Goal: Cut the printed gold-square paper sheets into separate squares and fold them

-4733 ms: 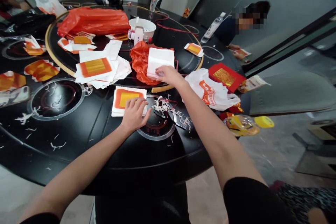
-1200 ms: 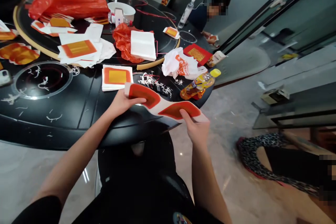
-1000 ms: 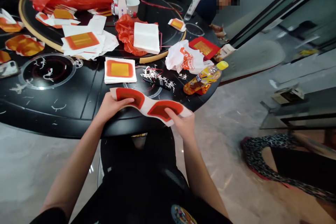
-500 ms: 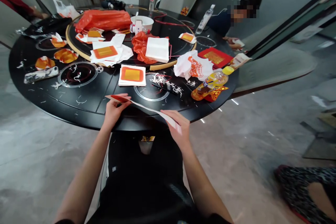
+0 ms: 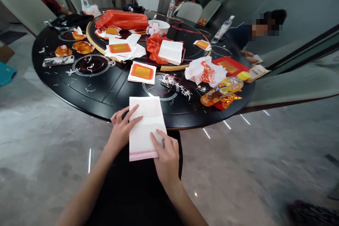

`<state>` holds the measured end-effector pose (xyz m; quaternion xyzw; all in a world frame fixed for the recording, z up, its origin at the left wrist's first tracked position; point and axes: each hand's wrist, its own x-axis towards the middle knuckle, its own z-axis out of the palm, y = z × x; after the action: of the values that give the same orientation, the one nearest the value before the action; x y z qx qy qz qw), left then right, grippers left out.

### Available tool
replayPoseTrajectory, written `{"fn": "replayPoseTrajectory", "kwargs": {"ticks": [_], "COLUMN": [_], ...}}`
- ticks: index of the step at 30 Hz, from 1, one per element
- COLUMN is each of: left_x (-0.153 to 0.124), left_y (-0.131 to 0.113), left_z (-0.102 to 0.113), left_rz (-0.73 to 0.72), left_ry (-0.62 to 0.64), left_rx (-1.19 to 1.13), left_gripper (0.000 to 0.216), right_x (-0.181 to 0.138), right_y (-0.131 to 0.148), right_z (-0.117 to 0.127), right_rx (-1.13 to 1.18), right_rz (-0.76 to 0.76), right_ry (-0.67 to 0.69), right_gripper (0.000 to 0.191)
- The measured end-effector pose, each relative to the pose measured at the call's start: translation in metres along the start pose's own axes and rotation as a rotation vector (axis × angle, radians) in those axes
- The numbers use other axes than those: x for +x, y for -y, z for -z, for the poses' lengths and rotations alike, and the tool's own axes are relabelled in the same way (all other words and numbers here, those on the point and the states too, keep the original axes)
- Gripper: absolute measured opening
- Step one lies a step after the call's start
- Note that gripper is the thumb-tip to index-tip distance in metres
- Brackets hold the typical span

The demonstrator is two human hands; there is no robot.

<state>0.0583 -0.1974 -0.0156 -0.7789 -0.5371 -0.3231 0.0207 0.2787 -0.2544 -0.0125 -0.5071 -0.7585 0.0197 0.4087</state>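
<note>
Both my hands hold a folded white paper sheet (image 5: 144, 127) with a pink band along its near edge, just off the table's front edge above my lap. My left hand (image 5: 122, 130) presses its left side, fingers spread over the top. My right hand (image 5: 165, 153) holds the lower right corner, its thumb on the paper. Beyond them, on the black table, lies a stack of papers printed with orange and yellow squares (image 5: 141, 73). The sheet hides part of my lap.
The round black table (image 5: 106, 100) carries white paper shreds, a white plastic bag (image 5: 205, 71), a yellow-capped bottle (image 5: 230, 85), and a red plastic bag (image 5: 122, 19) on the turntable. A seated person (image 5: 265, 24) works at the right; another sits far left.
The sheet was held curved with its red-printed side showing; now it lies folded and flat, white side up. My hands have moved closer to my body, and the view has tilted and moved back.
</note>
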Motion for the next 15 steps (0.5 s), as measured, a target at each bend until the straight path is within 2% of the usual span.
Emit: {"fn": "replayPoseTrajectory", "kwargs": {"ticks": [3, 5, 8, 10, 11, 15], "left_x": [-0.008, -0.009, -0.005, -0.002, 0.001, 0.012], "left_y": [0.008, 0.013, 0.015, 0.013, 0.012, 0.009], "left_z": [-0.003, -0.003, -0.002, -0.001, -0.001, 0.0], "left_rz": [-0.06, -0.075, -0.015, 0.031, 0.058, 0.195], "left_ry": [0.046, 0.043, -0.004, 0.0, 0.009, 0.018], "left_rx": [-0.059, -0.127, -0.188, -0.214, -0.225, -0.24], "left_gripper": [0.04, 0.036, 0.019, 0.012, 0.012, 0.013], "right_x": [0.007, 0.018, 0.04, 0.056, 0.063, 0.085], "right_y": [-0.008, -0.022, -0.051, -0.068, -0.074, -0.084], "right_z": [0.004, 0.016, 0.03, 0.03, 0.026, 0.0], "right_rx": [0.027, 0.039, 0.078, 0.176, 0.221, 0.282], "right_rz": [0.046, 0.021, -0.179, -0.289, -0.317, -0.414], "right_ry": [0.084, 0.098, 0.058, 0.088, 0.109, 0.175], "right_gripper": [0.074, 0.071, 0.043, 0.022, 0.019, 0.037]}}
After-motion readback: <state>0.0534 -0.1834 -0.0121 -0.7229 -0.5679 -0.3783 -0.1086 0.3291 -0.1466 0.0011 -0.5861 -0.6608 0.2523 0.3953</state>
